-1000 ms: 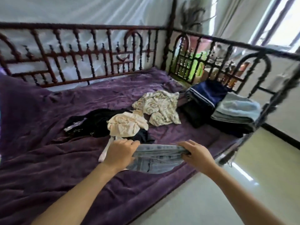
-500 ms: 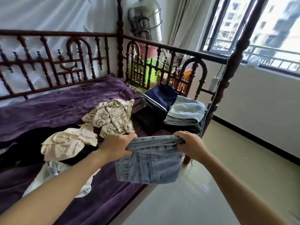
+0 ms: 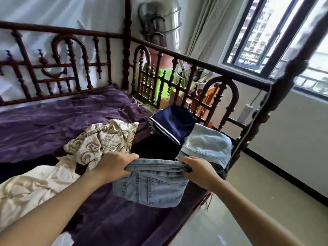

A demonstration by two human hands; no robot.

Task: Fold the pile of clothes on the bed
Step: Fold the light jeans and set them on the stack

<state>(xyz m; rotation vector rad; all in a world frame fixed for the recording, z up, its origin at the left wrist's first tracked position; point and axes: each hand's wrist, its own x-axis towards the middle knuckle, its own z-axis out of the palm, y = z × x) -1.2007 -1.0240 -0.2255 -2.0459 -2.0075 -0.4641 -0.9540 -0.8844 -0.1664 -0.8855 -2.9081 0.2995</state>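
Purple bed (image 3: pixel 53 125): left hand (image 3: pixel 113 166) and right hand (image 3: pixel 198 173), fingers clamped on folded jeans (image 3: pixel 150 189), now hold them raised near the folded stack (image 3: pixel 205 144); stacking likely follows.

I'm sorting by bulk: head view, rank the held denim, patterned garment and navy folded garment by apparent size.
1. held denim and patterned garment: alike, denim nearer, so unranked.
2. navy folded garment: smallest.
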